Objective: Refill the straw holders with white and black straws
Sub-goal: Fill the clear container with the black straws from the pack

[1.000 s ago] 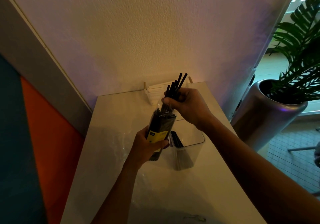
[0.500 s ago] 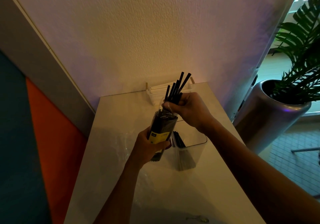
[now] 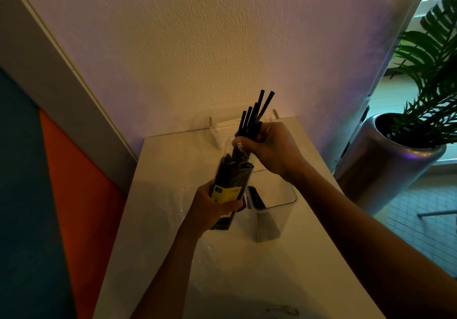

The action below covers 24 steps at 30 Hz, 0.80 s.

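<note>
Black straws [image 3: 257, 111] stand in a bunch above the middle of the table [image 3: 158, 219], long axis tilted, tips pointing toward 1 o'clock and lower ends running down toward 7 o'clock into the pack [image 3: 232, 173]. About six tips fan out above the right hand [image 3: 269, 145]; the exact count is hard to make out where they overlap. That hand has its fingers curled tightly round the bunch just above the pack's open mouth. The pack, one clear sleeve with a yellow label, lies on the same tilted line and is full of more black straws, too many and too dark to count. The left hand [image 3: 212, 207] grips its lower part, fingers wrapped round the label, at 7 o'clock from the right hand.

One clear holder [image 3: 284, 205] stands on the table just at 4 o'clock from the pack, with a few black straws leaning against its left wall, their ends up toward 11 o'clock. At 12 o'clock, against the wall [image 3: 197, 46], one rack with two wooden posts holds white straws [image 3: 227, 128] lying flat, long axis from 9 to 3 o'clock; their number cannot be told. Crumpled clear film [image 3: 173, 202] lies on the table under the left hand. One potted plant [image 3: 405, 145] stands off the table at 3 o'clock.
</note>
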{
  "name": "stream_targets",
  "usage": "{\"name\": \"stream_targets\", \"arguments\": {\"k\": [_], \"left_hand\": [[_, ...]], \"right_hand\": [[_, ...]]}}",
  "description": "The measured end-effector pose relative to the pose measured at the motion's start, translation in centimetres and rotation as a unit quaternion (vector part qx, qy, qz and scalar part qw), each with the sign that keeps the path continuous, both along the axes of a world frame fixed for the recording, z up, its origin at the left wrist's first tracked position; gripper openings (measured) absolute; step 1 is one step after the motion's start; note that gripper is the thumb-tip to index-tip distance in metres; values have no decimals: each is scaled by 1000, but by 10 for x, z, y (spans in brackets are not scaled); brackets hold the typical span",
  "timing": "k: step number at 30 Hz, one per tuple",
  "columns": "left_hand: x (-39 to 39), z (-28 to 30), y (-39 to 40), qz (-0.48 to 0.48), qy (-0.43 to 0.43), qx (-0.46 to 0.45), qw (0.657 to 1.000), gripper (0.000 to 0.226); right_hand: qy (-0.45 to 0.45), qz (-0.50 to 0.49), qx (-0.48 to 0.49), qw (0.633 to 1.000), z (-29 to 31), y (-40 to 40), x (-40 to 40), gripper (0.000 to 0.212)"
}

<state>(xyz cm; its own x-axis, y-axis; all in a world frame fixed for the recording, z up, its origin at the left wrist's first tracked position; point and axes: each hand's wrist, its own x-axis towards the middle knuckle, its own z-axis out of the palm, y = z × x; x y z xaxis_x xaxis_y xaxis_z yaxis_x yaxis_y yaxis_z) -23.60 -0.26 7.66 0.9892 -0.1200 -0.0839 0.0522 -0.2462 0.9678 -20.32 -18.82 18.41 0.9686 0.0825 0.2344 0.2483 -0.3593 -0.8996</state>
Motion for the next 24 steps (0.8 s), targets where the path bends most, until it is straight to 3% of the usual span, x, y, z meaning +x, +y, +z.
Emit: {"name": "stream_targets", "arguments": {"k": [9, 24], "left_hand": [[0, -5, 5, 21, 2, -14, 1000, 46], [9, -23, 8, 60, 4, 39, 997, 52]], "right_hand": [[-24, -34, 46, 998, 23, -3, 7, 20], [-140, -128, 12, 982, 81, -7, 14, 22]]}}
